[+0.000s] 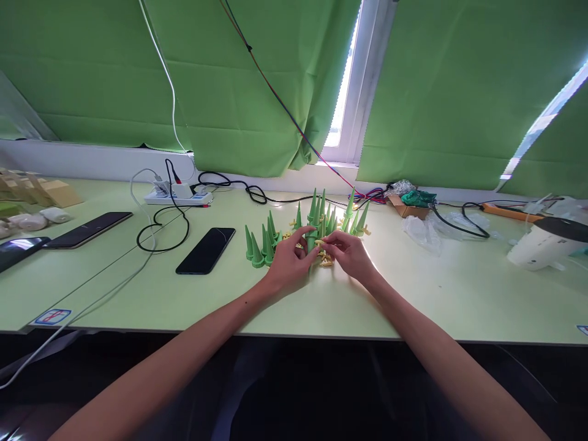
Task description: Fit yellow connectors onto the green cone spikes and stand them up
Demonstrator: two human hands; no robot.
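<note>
My left hand [290, 257] is closed around a green cone-shaped piece [311, 237] that stands upright between thumb and fingers. Close against it, my right hand [350, 252] pinches a small pale yellow piece [320, 243] by the cone's side. Whether the two parts are joined I cannot tell. Several green cones [257, 252] stand on the table left of my left hand, and more cones [362, 219] rise behind both hands. Small yellow pieces [326, 260] lie below my fingertips, partly hidden by the hands.
A black phone [206, 251] lies left of the cones, near a power strip [179, 196] with looping cables. Further left is another dark phone [89, 229]. A small cardboard box [407, 207], plastic bags [422, 231] and a white device with a black end [546, 242] sit to the right.
</note>
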